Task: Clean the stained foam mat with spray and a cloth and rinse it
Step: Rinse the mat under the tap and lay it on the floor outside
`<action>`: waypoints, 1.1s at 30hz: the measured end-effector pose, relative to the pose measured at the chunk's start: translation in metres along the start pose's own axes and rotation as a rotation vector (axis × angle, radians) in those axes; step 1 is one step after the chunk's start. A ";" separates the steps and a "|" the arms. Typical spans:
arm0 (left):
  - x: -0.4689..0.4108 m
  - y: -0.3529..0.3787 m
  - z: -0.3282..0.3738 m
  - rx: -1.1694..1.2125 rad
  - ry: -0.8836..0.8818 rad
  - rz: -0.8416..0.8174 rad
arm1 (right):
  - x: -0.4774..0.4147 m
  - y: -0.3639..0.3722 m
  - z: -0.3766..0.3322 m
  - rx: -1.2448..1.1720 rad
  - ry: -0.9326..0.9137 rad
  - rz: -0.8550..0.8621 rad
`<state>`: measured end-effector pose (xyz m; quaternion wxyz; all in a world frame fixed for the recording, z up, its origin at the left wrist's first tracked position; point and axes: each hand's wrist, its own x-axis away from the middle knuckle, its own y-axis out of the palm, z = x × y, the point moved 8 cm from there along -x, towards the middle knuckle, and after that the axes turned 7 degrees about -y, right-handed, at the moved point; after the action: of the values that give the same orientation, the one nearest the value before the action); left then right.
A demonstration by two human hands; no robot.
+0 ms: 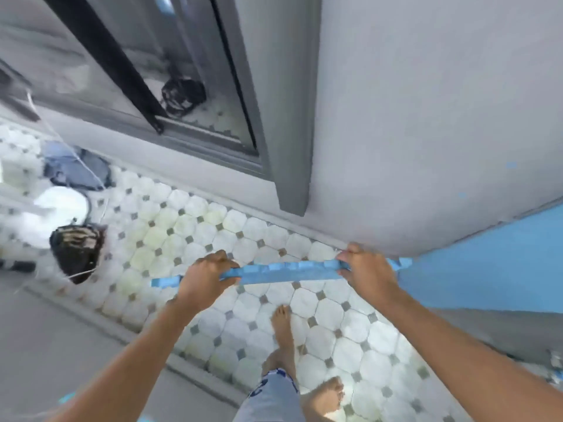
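Observation:
A blue foam mat (289, 271) with a toothed interlocking edge hangs edge-on in front of me, so I see only its thin top edge. My left hand (207, 274) grips that edge near its left end. My right hand (362, 269) grips it near the right end, close to the grey wall. Another blue foam surface (493, 263) leans against the wall at the right. No spray bottle or cloth is identifiable; the view is blurred.
Patterned white floor tiles (243, 303) run under my bare feet (283, 330). A grey window frame (274, 117) and wall (426, 117) stand ahead. A dark basket-like object (76, 251), a white object (61, 205) and bluish cloth (76, 169) lie at the left.

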<state>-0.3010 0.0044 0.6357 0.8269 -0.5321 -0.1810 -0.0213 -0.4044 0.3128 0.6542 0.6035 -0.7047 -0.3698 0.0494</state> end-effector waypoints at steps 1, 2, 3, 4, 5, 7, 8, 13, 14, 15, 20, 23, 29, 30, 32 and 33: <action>0.007 -0.004 -0.032 0.040 -0.089 0.016 | -0.028 0.002 -0.025 0.028 -0.067 -0.015; 0.016 -0.004 -0.064 0.080 -0.179 0.029 | -0.055 0.006 -0.051 0.067 -0.133 -0.039; 0.026 -0.002 -0.095 0.117 -0.262 0.038 | -0.080 0.011 -0.079 0.117 -0.204 -0.070; 0.037 0.004 -0.123 0.155 -0.336 0.049 | -0.102 0.019 -0.105 0.160 -0.259 -0.104; 0.047 0.010 -0.148 0.190 -0.402 0.062 | -0.124 0.028 -0.129 0.204 -0.301 -0.137; 0.065 0.029 -0.193 0.265 -0.525 0.064 | -0.164 0.050 -0.167 0.276 -0.365 -0.202; 0.071 0.041 -0.211 0.303 -0.576 0.057 | -0.183 0.063 -0.184 0.303 -0.400 -0.234; 0.078 0.098 -0.284 0.437 -0.760 0.052 | -0.268 0.122 -0.248 0.382 -0.541 -0.387; 0.077 0.110 -0.296 0.462 -0.790 0.057 | -0.285 0.134 -0.258 0.395 -0.558 -0.405; 0.076 0.121 -0.307 0.484 -0.818 0.066 | -0.302 0.147 -0.268 0.404 -0.572 -0.415; 0.059 0.163 -0.370 0.515 -0.908 0.153 | -0.382 0.204 -0.313 0.395 -0.657 -0.369; 0.044 0.169 -0.410 0.440 -0.951 0.240 | -0.424 0.231 -0.341 0.371 -0.719 -0.288; 0.017 0.190 -0.465 0.405 -1.121 0.188 | -0.472 0.294 -0.368 0.370 -0.728 -0.234; 0.013 0.195 -0.471 0.387 -1.124 0.159 | -0.475 0.305 -0.366 0.381 -0.712 -0.240; 0.006 0.206 -0.478 0.355 -1.124 0.103 | -0.477 0.324 -0.361 0.403 -0.688 -0.271; 0.002 0.211 -0.479 0.337 -1.119 0.092 | -0.477 0.332 -0.357 0.405 -0.681 -0.284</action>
<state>-0.1181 -0.3294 0.2761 0.6787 -0.3309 -0.5679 0.3277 -0.4115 -0.2541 0.2749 0.5740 -0.4573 -0.6245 0.2673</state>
